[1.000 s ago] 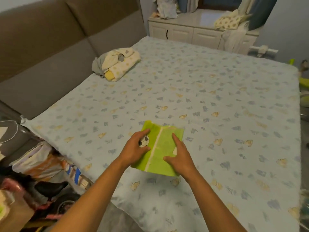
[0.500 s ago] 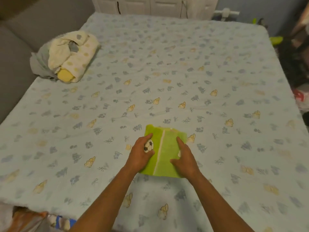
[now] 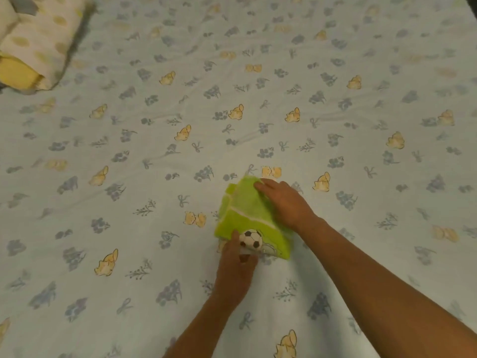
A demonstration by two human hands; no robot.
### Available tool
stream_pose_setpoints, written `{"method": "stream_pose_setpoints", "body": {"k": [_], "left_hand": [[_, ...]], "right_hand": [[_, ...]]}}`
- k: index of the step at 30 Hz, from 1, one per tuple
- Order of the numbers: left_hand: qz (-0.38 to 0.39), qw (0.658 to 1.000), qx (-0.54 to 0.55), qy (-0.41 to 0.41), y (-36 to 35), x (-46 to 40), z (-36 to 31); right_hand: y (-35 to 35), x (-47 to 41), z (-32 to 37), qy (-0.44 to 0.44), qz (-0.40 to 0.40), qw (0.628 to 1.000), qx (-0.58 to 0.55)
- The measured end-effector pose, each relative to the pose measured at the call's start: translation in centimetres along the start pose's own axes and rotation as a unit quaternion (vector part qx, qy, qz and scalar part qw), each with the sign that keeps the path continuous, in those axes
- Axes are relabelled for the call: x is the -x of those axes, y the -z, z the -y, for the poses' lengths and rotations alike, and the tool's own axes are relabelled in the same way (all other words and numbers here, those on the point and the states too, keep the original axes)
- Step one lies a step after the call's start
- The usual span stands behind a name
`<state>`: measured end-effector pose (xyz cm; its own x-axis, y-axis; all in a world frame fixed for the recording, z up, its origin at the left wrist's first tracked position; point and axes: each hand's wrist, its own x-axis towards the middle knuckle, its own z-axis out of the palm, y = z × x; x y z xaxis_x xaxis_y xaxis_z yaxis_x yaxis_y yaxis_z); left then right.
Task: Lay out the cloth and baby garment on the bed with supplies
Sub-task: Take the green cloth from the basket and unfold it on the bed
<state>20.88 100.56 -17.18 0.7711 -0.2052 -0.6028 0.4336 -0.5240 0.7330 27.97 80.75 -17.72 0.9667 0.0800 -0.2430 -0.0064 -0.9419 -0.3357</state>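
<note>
Two bare hands work on one folded green cloth (image 3: 246, 210) near the lower middle of the bed, which is covered by a pale blue sheet (image 3: 129, 156) printed with yellow animals and grey-blue sprigs. At the far upper left corner a bundle of baby garments (image 3: 33, 45) lies on the sheet, white with pale yellow spots and with a plain yellow piece at its near end; it is well apart from the cloth and blurred. Farther right, the left hand (image 3: 236, 270) reaches up from the bottom edge and pinches the near edge of the green cloth, its fingertips right beside a printed football (image 3: 250, 239). A white stripe crosses the cloth at a slant above that ball. On the right, the right hand (image 3: 285, 202) lies palm down on the cloth's far right part, fingers straight and close together, pressing it flat against the sheet, its forearm running off to the lower right corner
</note>
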Motion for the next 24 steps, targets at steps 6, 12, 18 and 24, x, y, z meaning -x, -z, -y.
{"method": "stream_pose_setpoints", "body": {"k": [6,12,18,24], "left_hand": [[-0.100,0.984,-0.133,-0.060,3.2,-3.3,-0.5],[-0.037,0.981,-0.147,-0.123,5.0,-12.2,-4.2],[0.015,0.967,-0.230,-0.111,4.9,-16.4,-5.0],[-0.109,0.958,-0.177,-0.200,4.3,-15.5,-6.1]], "right_hand": [[-2.9,1.0,-1.4,-0.276,-0.130,0.916,-0.261],[-3.7,2.1,-2.0,-0.285,-0.142,0.896,-0.311],[-1.8,-1.2,-3.5,-0.211,-0.156,0.922,-0.285],[-0.6,-0.6,-3.8,-0.174,-0.195,0.944,-0.202]]}}
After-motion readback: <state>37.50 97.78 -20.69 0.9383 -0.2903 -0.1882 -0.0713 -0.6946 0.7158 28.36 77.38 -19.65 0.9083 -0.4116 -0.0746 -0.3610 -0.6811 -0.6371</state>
